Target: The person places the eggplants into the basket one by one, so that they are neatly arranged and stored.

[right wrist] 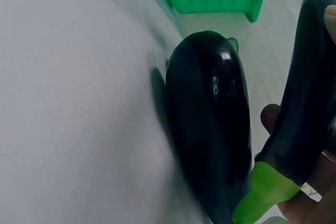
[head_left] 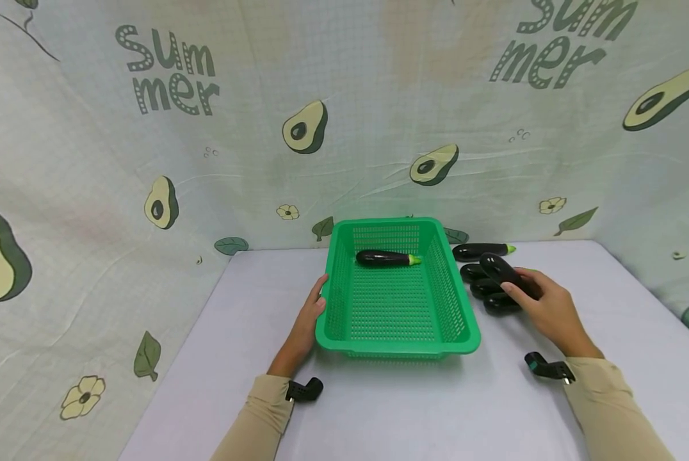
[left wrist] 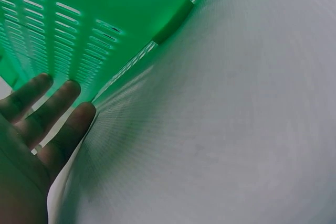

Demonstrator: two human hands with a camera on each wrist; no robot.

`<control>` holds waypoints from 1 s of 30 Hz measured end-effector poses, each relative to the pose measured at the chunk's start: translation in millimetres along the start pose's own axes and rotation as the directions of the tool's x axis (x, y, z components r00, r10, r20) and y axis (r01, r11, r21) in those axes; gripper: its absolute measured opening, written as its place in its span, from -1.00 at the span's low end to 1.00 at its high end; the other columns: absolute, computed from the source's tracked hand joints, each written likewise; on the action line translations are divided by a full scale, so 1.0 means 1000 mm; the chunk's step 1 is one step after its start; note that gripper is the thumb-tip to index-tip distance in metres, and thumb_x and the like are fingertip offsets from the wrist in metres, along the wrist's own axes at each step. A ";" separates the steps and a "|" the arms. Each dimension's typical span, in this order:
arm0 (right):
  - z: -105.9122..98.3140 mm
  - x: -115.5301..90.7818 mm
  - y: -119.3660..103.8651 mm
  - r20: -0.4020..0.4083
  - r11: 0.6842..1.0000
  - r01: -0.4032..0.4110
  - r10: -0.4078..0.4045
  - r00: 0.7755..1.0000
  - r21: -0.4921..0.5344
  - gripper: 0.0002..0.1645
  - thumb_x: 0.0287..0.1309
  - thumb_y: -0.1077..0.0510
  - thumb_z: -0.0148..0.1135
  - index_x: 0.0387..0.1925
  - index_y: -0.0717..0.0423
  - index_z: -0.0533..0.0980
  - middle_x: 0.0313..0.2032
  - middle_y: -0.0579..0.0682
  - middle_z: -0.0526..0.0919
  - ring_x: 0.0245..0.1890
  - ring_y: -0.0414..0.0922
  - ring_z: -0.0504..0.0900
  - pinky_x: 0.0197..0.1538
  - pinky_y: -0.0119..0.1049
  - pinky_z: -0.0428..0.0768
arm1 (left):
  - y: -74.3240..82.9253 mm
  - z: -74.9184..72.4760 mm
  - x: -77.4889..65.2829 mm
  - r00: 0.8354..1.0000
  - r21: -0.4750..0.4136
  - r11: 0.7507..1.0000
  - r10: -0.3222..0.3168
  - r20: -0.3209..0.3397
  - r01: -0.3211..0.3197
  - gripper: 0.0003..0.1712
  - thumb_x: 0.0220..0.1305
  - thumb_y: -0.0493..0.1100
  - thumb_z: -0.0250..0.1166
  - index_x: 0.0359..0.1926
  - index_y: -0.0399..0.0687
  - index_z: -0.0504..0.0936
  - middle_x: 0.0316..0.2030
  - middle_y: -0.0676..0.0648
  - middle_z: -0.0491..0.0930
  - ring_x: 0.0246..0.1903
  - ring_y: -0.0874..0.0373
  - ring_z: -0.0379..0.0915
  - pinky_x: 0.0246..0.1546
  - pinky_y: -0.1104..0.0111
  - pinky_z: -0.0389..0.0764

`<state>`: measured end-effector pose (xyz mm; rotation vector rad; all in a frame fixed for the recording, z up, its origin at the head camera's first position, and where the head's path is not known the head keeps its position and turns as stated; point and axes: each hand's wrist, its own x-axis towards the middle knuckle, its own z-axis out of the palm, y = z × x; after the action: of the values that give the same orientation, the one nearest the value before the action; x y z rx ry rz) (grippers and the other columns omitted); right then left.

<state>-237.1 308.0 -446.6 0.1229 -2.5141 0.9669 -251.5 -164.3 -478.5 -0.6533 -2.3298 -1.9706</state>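
Observation:
A green plastic basket [head_left: 390,346] with slotted walls stands mid-table in the head view, one dark eggplant [head_left: 381,258] lying inside near its far wall. Against the basket's left side rests my left hand [head_left: 304,326]. Its fingers [left wrist: 63,95] extend along the outer wall in the left wrist view. My right hand [head_left: 554,310] grips another eggplant [head_left: 499,269] above several more on the table. The right wrist view shows the held eggplant's green stem end [right wrist: 268,190] pointing down, beside a larger-looking eggplant [right wrist: 210,114] lying on the table.
Right of the basket, a green-stemmed eggplant [head_left: 479,251] lies at the table's back edge, with others [head_left: 485,287] in front of it. A patterned cloth [head_left: 367,128] hangs directly behind the white table [head_left: 413,410]. Small black cameras [head_left: 304,390] are strapped to both wrists.

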 end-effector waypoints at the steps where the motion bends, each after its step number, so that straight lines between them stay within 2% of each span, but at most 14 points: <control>1: 0.000 0.000 0.000 0.002 1.000 -0.004 0.004 1.000 0.004 -0.30 0.34 -0.14 0.26 0.28 0.27 0.45 0.05 0.35 0.60 0.04 0.22 0.55 -0.04 -0.10 0.47 | 0.000 0.000 0.000 1.000 0.002 1.000 -0.001 -0.001 0.001 -0.34 0.58 -0.02 -0.25 0.61 0.10 -0.09 0.56 -0.09 -0.12 0.50 -0.01 -0.21 0.41 -0.09 -0.12; 4: 0.000 0.001 -0.001 0.008 1.000 -0.018 0.017 1.000 0.013 -0.28 0.36 -0.16 0.23 0.29 0.29 0.44 0.08 0.37 0.57 0.06 0.25 0.53 -0.01 0.14 0.44 | -0.001 0.000 0.001 1.000 0.007 1.000 0.001 -0.008 -0.001 -0.34 0.57 -0.01 -0.23 0.61 0.11 -0.07 0.56 -0.08 -0.11 0.50 -0.01 -0.20 0.41 -0.11 -0.12; 8: -0.001 0.002 -0.001 0.016 0.999 -0.029 0.028 0.999 0.017 -0.26 0.37 -0.17 0.21 0.30 0.32 0.42 0.09 0.41 0.54 0.07 0.29 0.51 0.02 0.25 0.42 | -0.002 0.000 0.002 1.000 0.002 1.000 0.002 -0.014 -0.002 -0.33 0.56 -0.02 -0.23 0.61 0.10 -0.06 0.56 -0.10 -0.12 0.50 -0.04 -0.21 0.40 -0.14 -0.14; 19: 0.001 0.006 -0.008 0.023 0.997 -0.056 0.055 0.998 0.049 -0.21 0.37 -0.22 0.18 0.33 0.32 0.40 0.12 0.39 0.54 0.08 0.27 0.49 0.03 0.26 0.43 | -0.005 0.000 -0.001 1.000 0.043 0.999 0.012 -0.015 -0.011 -0.35 0.57 0.07 -0.25 0.60 0.20 -0.04 0.56 -0.05 -0.09 0.50 -0.02 -0.18 0.39 -0.16 -0.13; 27: 0.005 0.011 -0.012 0.026 0.996 -0.064 0.062 0.998 0.064 -0.19 0.37 -0.23 0.17 0.33 0.33 0.40 0.13 0.40 0.53 0.08 0.28 0.48 0.06 0.29 0.42 | -0.004 0.000 0.000 1.000 -0.001 1.000 0.024 -0.007 -0.024 -0.34 0.57 -0.07 -0.23 0.61 0.05 -0.06 0.56 -0.13 -0.11 0.50 -0.05 -0.21 0.40 -0.13 -0.15; 30: 0.006 0.013 -0.014 0.031 0.995 -0.074 0.072 0.997 0.070 -0.18 0.37 -0.25 0.17 0.34 0.31 0.39 0.16 0.40 0.51 0.11 0.29 0.47 0.09 0.30 0.41 | -0.003 0.000 0.000 1.000 0.010 1.000 0.015 -0.008 -0.015 -0.34 0.57 -0.06 -0.24 0.61 0.06 -0.07 0.56 -0.12 -0.12 0.50 -0.05 -0.22 0.40 -0.14 -0.15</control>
<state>-247.6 294.5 -436.8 0.0674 -2.5263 1.0911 -252.4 -165.1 -481.0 -0.6591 -2.3212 -1.9511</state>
